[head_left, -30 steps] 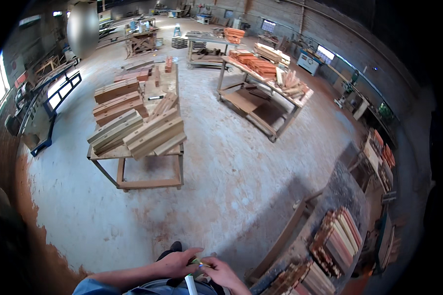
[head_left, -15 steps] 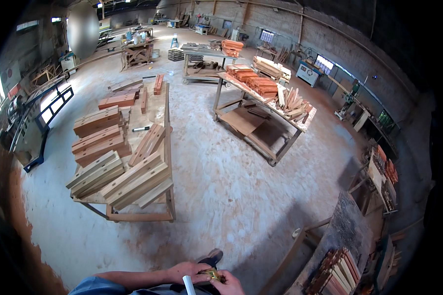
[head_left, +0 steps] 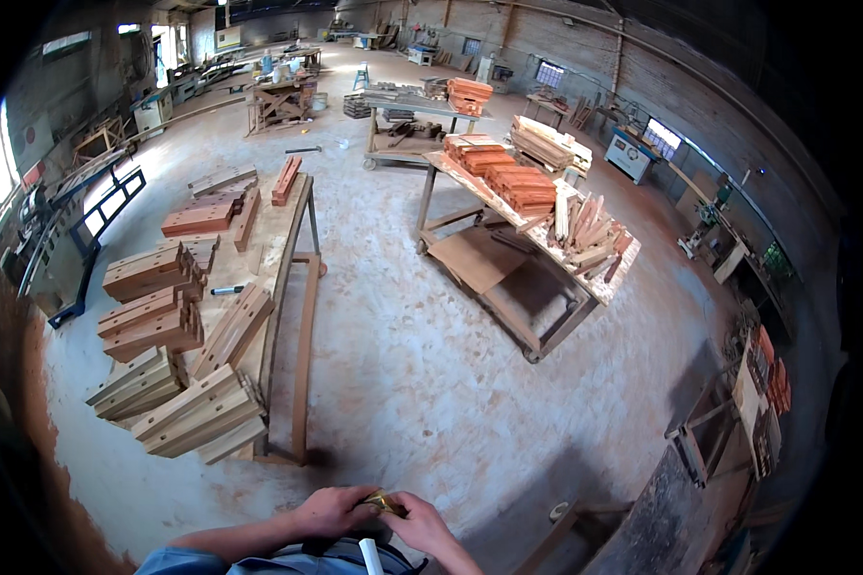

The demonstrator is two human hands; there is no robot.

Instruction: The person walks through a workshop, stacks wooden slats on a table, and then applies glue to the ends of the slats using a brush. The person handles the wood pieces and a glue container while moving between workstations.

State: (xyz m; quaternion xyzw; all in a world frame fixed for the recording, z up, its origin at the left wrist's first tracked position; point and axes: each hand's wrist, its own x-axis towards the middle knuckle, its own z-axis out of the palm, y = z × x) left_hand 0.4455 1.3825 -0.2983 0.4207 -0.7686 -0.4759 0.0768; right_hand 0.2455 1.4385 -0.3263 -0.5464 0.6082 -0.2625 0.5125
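Low in the picture, my left hand (head_left: 332, 510) and my right hand (head_left: 420, 523) meet in front of my body. Between their fingers is a small, shiny yellow-gold thing (head_left: 384, 501), crinkled like a wrapper; its kind is too small to make out. Both hands are closed on it, one from each side. Just below them a white strip (head_left: 369, 556) sticks up in front of my dark clothing.
To the left, a worktable (head_left: 276, 251) bears stacked mortised wood pieces (head_left: 197, 412) and a marker (head_left: 226, 290). Ahead right stands a wheeled cart (head_left: 585, 268) with reddish boards (head_left: 518, 189) and loose offcuts. A dark-topped bench (head_left: 657, 517) is at the lower right.
My view has shifted, so the left worktable sits further left and the cart further right. Both hands appear slightly higher and further left, still on the yellow-gold thing.
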